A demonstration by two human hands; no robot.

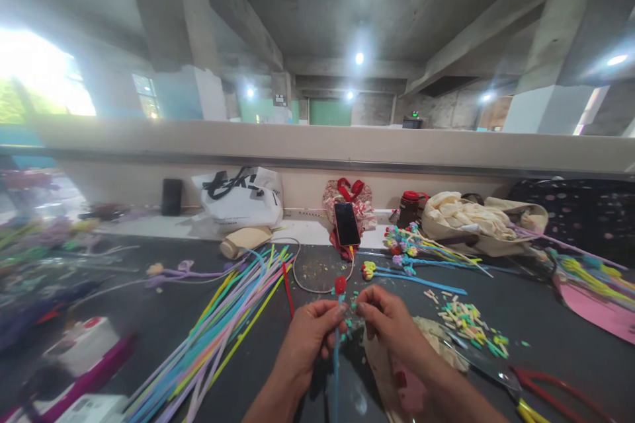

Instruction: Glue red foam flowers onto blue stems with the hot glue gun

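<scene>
A blue pipe cleaner stem (337,370) stands upright between the thumb and fingers of my left hand (313,332). At its top sits a red bead-like tip (340,285), with some light blue just under it. Just to the right, my right hand (385,317) is closed in a pinch, its fingertips a little apart from the stem. Whatever lies between those fingertips is too small to make out. Small teal pieces (347,325) show on the dark table between and behind my hands.
Long coloured pipe cleaners (238,324) lie in a bundle on the left. Finished-looking flower stems (417,277), cut pieces (471,324) and red-handled scissors (510,380) are on the right. A phone (346,225) on a cable leans at the back, near a white bag (241,201).
</scene>
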